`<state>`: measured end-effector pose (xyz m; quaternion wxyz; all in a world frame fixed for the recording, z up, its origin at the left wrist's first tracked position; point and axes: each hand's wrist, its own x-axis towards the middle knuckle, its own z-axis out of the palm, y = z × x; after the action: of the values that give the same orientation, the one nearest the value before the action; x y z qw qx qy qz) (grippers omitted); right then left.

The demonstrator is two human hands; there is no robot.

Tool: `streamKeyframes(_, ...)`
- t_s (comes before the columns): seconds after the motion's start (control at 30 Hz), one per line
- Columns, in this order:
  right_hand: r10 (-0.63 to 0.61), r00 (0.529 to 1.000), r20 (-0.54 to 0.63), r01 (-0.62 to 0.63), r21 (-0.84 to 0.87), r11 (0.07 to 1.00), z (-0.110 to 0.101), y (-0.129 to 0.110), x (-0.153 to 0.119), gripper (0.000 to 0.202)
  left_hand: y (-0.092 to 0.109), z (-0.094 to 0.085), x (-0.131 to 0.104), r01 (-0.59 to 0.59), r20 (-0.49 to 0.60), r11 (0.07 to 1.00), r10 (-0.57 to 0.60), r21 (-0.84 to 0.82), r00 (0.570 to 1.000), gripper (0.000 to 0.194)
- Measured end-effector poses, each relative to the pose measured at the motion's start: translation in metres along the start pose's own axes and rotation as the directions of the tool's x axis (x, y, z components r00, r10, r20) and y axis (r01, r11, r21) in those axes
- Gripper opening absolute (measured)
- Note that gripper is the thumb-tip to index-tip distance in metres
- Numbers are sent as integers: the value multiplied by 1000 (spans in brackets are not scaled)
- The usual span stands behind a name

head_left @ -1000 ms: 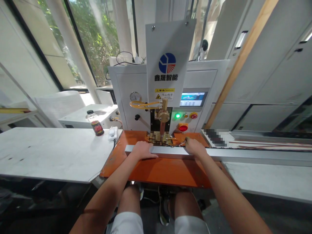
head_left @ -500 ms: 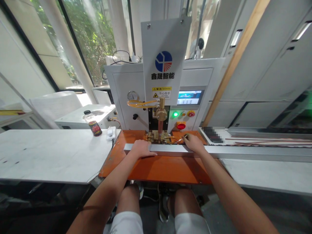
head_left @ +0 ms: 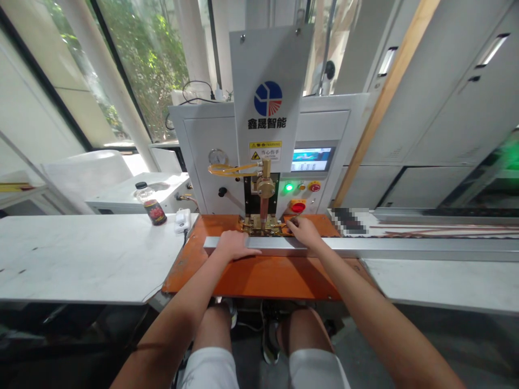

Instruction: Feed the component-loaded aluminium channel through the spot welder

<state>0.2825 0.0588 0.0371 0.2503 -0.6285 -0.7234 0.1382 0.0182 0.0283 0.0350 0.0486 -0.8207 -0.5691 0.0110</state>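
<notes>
A long silver metal bar (head_left: 344, 246) lies across the front of an orange worktop (head_left: 279, 278). My left hand (head_left: 234, 245) grips the bar near its left end, thumb stretched along the front face and fingertips hidden behind. My right hand (head_left: 304, 231) reaches over the bar with its fingers pinched together beside the brass fixture (head_left: 263, 224). What the pinch holds, if anything, is too small to make out. Above the fixture stands a vertical copper electrode (head_left: 264, 208), its tip close behind the bar.
A white machine (head_left: 211, 132) with a lit screen (head_left: 311, 159) and a red knob (head_left: 298, 207) rises behind. To the left are a dark drink bottle (head_left: 154, 209) and a white power adapter (head_left: 183, 220). Thin copper-coloured rods (head_left: 399, 234) lie behind the bar at right.
My right hand has moved left along the bar, its fingertips now closer to the brass fixture. The left hand keeps its place on the bar. The view has shifted slightly.
</notes>
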Motion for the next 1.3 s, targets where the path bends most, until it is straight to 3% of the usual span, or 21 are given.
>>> streamKeyframes(0.17, -43, 999, 18, 45, -117, 992, 15, -23, 4, 37, 0, 1, 1, 5, -3, 1000, -5, 2, 1000, 85)
streamKeyframes(0.37, -63, 997, 49, 71, -191, 979, 23, -33, 4, 36, -1, 1, 0, 14, 1, 1000, -14, -7, 1000, 83)
streamKeyframes(0.97, -28, 992, 126, 51, -179, 983, 27, -29, 11, 42, -1, 1, -1, 23, 18, 999, -23, -27, 1000, 81)
streamKeyframes(1.17, -40, 990, 132, 65, -194, 979, 29, -27, 13, 43, -1, 1, -3, -40, -68, 998, 37, -55, 997, 80)
streamKeyframes(1.3, -49, 988, 146, 75, -185, 980, 30, -25, 14, 45, -2, 0, -3, -13, -18, 1000, 13, -25, 1000, 83)
